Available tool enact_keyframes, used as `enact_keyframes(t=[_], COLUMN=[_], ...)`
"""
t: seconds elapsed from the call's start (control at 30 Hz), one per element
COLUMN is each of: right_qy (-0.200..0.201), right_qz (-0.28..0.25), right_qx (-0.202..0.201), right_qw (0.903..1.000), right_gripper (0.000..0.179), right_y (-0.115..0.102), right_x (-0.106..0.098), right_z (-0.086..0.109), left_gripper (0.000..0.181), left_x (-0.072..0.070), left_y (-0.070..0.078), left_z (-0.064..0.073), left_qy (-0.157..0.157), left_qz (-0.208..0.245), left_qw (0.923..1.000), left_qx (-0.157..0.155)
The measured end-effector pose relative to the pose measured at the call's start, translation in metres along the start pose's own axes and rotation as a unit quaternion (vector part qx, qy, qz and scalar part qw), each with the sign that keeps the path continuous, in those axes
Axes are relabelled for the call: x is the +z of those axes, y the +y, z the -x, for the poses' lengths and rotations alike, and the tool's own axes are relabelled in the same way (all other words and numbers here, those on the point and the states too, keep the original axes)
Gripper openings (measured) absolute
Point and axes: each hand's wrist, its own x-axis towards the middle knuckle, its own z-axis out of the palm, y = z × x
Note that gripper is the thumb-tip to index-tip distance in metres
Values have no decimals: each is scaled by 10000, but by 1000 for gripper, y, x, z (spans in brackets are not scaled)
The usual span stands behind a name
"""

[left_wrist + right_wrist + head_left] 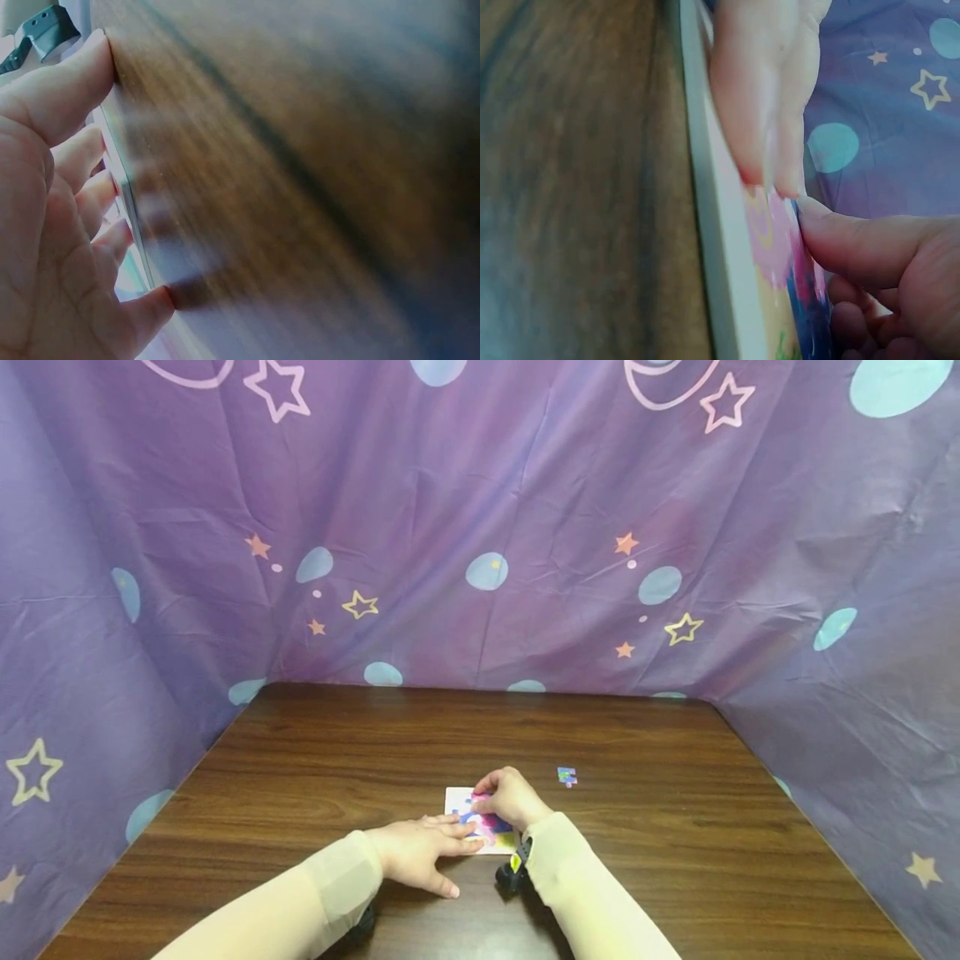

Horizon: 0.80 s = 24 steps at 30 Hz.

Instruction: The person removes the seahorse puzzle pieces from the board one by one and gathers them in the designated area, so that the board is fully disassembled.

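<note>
A small jigsaw puzzle board point(452, 798) with a white border and a pink, blue and yellow picture lies on the table. My left hand point(416, 853) rests across its left side, fingers straight and spread, thumb on the wood. The left wrist view shows the fingertips point(161, 296) along the board's edge. Over the upper part of the board, my right hand point(516, 800) pinches a pinkish puzzle piece point(480, 797) between thumb and fingers, mostly hidden by them. In the right wrist view the right thumb point(862, 244) is low over the colored picture, beside the left fingers.
A loose blue, green and pink puzzle piece point(567, 776) lies on the brown wooden table point(360, 735), right of and beyond the board. Purple cloth point(420, 527) with stars and dots hangs behind and at both sides. A black wrist device point(512, 878) sits under the right wrist.
</note>
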Motion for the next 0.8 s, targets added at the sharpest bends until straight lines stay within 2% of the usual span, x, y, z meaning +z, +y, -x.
enact_keyframes(t=[0.1, 0.27, 0.57, 0.67, 0.8], right_qy=[-7, -66, -297, -288, -249], right_qz=[6, 368, 1030, 1018, 754], right_qx=[-17, -237, -150, -102, -121], right_qw=[10000, 9990, 9941, 9943, 9968], right_gripper=[21, 17, 14, 14, 15], right_y=[-1, -4, -9, -9, -7], right_x=[1, 2, 1, 1, 2], right_z=[0, 1, -3, -3, -4], left_gripper=[72, 72, 72, 71, 71], left_x=[0, 0, -1, -1, 0], left_y=[0, 1, 1, 1, 2], left_z=[0, 1, 1, 0, -1], left_qy=[-11, -19, -12, -14, -42], left_qz=[25, 15, -28, -68, -56], left_qw=[10000, 10000, 10000, 10000, 10000], left_qx=[11, 11, -1, -10, -52])
